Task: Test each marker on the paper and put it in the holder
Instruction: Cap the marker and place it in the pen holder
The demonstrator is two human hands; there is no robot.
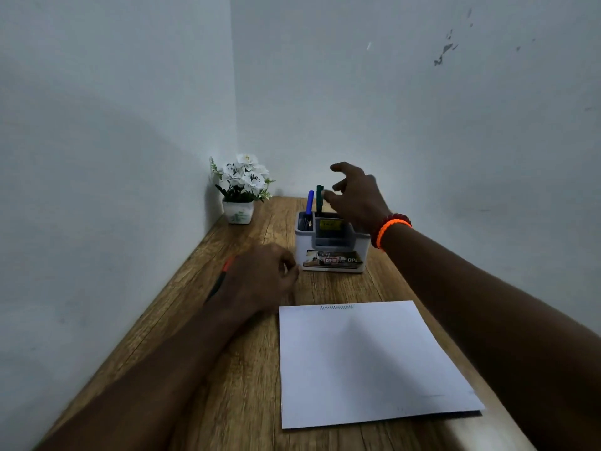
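A white and grey holder (331, 252) stands on the wooden desk beyond the paper. A blue marker (310, 201) and a green marker (319, 198) stand upright in its back compartments. My right hand (356, 198) hovers over the holder with fingers spread, one fingertip right beside the green marker's top. The white paper (367, 362) lies in front, with a thin zigzag line near its top edge. My left hand (260, 278) sits low on the desk left of the holder, fingers curled. A marker with an orange cap and dark body (222, 276) lies along its far side, partly hidden.
A small white pot of white flowers (240, 190) stands in the back corner. Walls close the desk (247, 402) on the left and at the back. An orange bead bracelet (392, 229) is on my right wrist.
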